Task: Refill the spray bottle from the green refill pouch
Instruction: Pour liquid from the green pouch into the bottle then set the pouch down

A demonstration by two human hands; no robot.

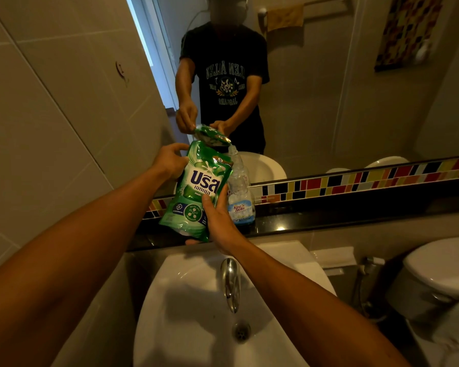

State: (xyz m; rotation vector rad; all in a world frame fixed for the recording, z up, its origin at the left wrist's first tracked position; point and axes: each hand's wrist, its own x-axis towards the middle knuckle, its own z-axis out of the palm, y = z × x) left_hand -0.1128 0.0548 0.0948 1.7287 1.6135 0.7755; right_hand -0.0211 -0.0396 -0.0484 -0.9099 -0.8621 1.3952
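Note:
The green refill pouch (196, 192) is held tilted over the black ledge, its top right corner leaning toward the neck of the clear bottle (240, 197). My left hand (170, 161) grips the pouch's upper left edge. My right hand (217, 221) holds its lower right side and bottom. The bottle stands upright on the ledge just right of the pouch, no spray head on it, with a blue and white label and pale liquid low inside. The pouch covers part of the bottle's left side.
A black stone ledge (329, 221) runs under the mirror (329, 88) with a coloured tile strip. Below are the white sink (196, 313) with a chrome tap (231, 282). A toilet (440, 274) stands at the right, a tiled wall at the left.

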